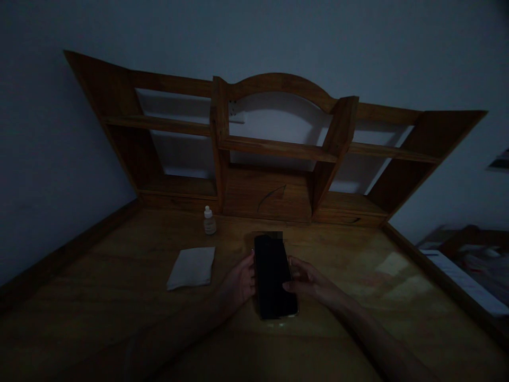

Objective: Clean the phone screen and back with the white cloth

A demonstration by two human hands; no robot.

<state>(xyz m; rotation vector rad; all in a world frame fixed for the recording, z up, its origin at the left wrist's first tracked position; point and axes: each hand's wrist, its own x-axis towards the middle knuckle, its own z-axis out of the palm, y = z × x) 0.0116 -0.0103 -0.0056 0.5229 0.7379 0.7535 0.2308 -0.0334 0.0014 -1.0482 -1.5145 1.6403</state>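
A black smartphone [274, 278], its screen dark, is held upright-lengthwise over the wooden desk between my two hands. My left hand [242, 278] is closed along its left edge, with part of the fingers hidden behind it. On the other side, my right hand [306, 278] grips the right edge, thumb resting on the front of the screen. To the left of the phone lies a folded white cloth or paper [193, 268]. Behind that stands a small clear bottle [209, 223] with a white dropper-like cap.
The desk top [131, 297] is wooden with raised side edges. Along its back runs a wooden shelf unit [274, 151] with several compartments and low drawers. A white power socket [236, 115] shows through the middle opening. Beyond the right edge lies a white flat object [463, 278]. The room is dim.
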